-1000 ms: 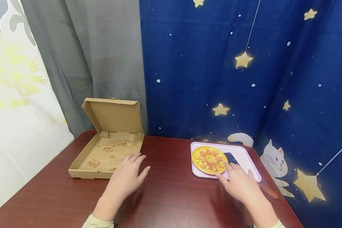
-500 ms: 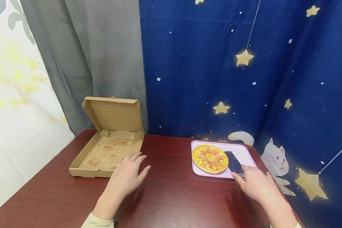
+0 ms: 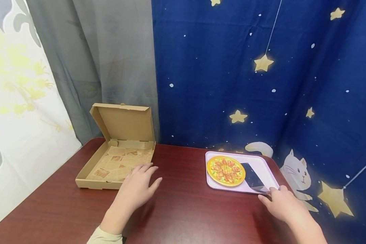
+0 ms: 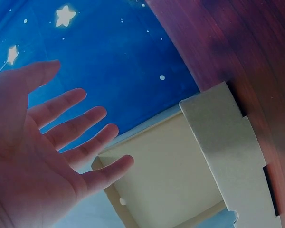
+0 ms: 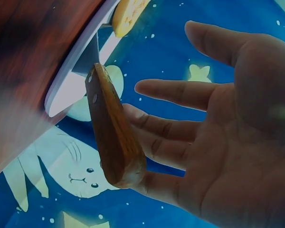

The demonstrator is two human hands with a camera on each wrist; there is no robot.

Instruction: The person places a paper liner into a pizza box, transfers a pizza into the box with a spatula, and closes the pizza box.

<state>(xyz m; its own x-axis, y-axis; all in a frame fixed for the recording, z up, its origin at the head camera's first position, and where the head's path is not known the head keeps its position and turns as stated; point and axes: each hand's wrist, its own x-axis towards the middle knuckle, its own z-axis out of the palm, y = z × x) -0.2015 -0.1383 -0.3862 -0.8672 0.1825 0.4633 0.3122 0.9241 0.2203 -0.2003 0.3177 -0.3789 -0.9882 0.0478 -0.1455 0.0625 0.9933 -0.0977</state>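
Fingers spread, my right hand (image 3: 283,203) is at the wooden handle (image 5: 114,128) of a spatula, with several fingertips behind it and the thumb apart. The spatula's flat, dark metal blade (image 3: 252,175) lies on a pale pink tray (image 3: 263,166), beside a round pizza (image 3: 226,171) with a yellow rim. My left hand (image 3: 137,188), fingers extended and holding nothing, overlaps the front right corner of a cardboard pizza box (image 3: 93,184) in the head view. The box stands with its lid raised, and printed brown paper (image 3: 119,162) lines it.
A dark red wooden table (image 3: 183,203) bears the box at left and the tray near its right edge. Behind it hang a grey curtain (image 3: 125,51) and a blue star-patterned curtain (image 3: 207,67), with a white printed cloth (image 3: 24,135) at far left.
My right hand has moved right and toward me, from beside the pizza to the spatula's handle, uncovering the blade. My left hand has stayed in place.
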